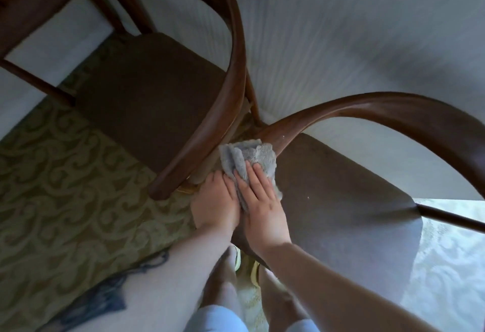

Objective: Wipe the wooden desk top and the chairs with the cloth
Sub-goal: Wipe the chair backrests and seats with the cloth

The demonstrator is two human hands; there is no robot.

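Observation:
Two dark wooden chairs with curved backrests stand side by side. The near chair has a brown seat (341, 200) and a curved armrest (380, 107). A grey cloth (248, 158) lies bunched over the front left end of that armrest and the seat edge. My right hand (262, 203) lies flat on the cloth with straight fingers, pressing it down. My left hand (215, 200) rests beside it on the seat's left edge, its fingers bent over the edge and touching the cloth's side. The far chair's seat (147, 100) and curved backrest (231, 69) stand at upper left. No desk top shows.
A patterned green and cream carpet (65, 174) covers the floor. A pale striped wall (341, 30) rises behind the chairs. Bright light falls on the carpet at lower right (451, 266). My legs and shoes (246, 266) stand just below the near seat.

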